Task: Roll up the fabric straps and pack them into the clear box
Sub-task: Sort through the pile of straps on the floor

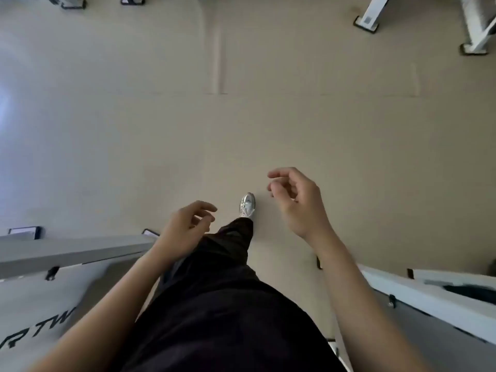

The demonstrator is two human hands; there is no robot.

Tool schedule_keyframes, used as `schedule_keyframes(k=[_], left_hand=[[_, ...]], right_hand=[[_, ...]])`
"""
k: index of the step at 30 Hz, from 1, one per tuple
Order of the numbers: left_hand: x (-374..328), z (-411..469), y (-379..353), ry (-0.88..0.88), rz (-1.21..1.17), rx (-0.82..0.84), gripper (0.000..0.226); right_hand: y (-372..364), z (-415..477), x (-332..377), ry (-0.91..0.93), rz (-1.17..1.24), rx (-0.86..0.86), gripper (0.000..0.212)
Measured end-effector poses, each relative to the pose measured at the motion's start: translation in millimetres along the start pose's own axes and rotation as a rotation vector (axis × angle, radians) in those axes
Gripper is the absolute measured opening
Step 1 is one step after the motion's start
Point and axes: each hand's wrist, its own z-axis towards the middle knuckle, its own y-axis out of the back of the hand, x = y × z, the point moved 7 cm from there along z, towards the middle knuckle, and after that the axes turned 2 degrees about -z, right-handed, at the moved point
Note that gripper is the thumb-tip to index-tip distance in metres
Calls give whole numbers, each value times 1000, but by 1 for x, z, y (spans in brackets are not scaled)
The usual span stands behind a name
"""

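Note:
No fabric strap and no clear box show in the head view. I look straight down at a beige floor [241,116]. My left hand [185,224] hangs in front of my black trouser leg with its fingers loosely curled, holding nothing. My right hand [298,202] is raised a little further forward, fingers also loosely curled and empty. One light-coloured shoe [247,205] steps forward between the two hands.
A grey table edge [67,253] runs along the lower left, with a white panel bearing black letters [37,331] below it. A white table edge [429,299] lies at the lower right. White furniture feet [367,21] stand at the top right and top left.

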Motion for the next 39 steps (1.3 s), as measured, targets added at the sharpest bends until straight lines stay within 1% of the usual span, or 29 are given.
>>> schedule_keyframes(k=[1, 4, 7, 10, 12, 15, 18, 21, 24, 26, 28, 31, 33, 36, 39], left_hand=[[-11, 26, 2, 1, -15, -4, 27], [-60, 102, 6, 21, 5, 47, 30], [-127, 184, 3, -15, 18, 108, 27], [-194, 260, -6, -67, 60, 161, 24], [-239, 314, -14, -107, 65, 185, 24], [-298, 394, -29, -159, 89, 208, 23], [-349, 474, -44, -184, 115, 205, 23], [-390, 541, -56, -169, 143, 211, 21], [-410, 593, -62, -133, 262, 228, 19], [-413, 620, -55, -82, 300, 222, 20], [-416, 648, -42, -35, 291, 191, 20], [-423, 703, -17, 29, 227, 102, 18], [-432, 753, -3, 50, 193, 63, 18], [-460, 845, 15, 22, 171, 67, 19], [-505, 938, 42, -19, 177, 104, 19]], right_hand=[[8, 24, 3, -7, -2, -2, 17], [39, 87, -1, -111, -29, -7, 18], [81, 143, -14, -187, -106, -29, 19], [132, 172, -42, -312, -191, -66, 21], [169, 192, -63, -401, -203, -102, 21], [221, 243, -81, -448, -227, -147, 24], [272, 322, -90, -440, -204, -173, 24], [320, 415, -85, -411, -210, -145, 21], [356, 513, -61, -346, -212, -83, 20], [372, 582, -39, -281, -213, -38, 20], [384, 649, -13, -211, -211, -16, 19], [394, 753, 24, -124, -186, -3, 19], [396, 820, 44, -97, -171, -1, 24], [394, 914, 64, -90, -166, 2, 27], [394, 996, 81, -126, -162, 7, 22]])
